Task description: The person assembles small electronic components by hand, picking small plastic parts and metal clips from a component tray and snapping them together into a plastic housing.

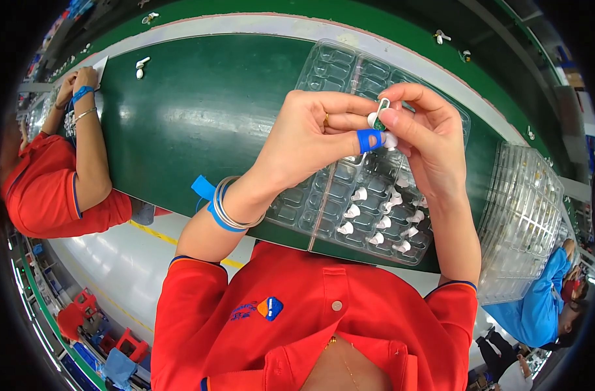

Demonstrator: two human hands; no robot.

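Over the clear plastic tray [291,214], my two hands meet at a small white earbud shell [373,120]. Its open, loop-shaped stem points up, and a bit of green shows beside it. My left hand [320,127] pinches it from the left, with a blue wrap around the thumb. From the other side, the thumb and fingers of my right hand [434,133] close on the same shell. Just below the fingertips is another rounded white piece [390,141]; whether it joins the shell is hidden. Several white earbud pieces [352,211] sit in the tray's compartments beneath my hands.
A stack of clear trays [516,221] stands at the right. Two small white pieces [140,68] lie on the green table [193,137] at the far left. Beyond a pale ledge, a green strip [376,16] carries more small parts. A co-worker in red [63,189] works on the left.
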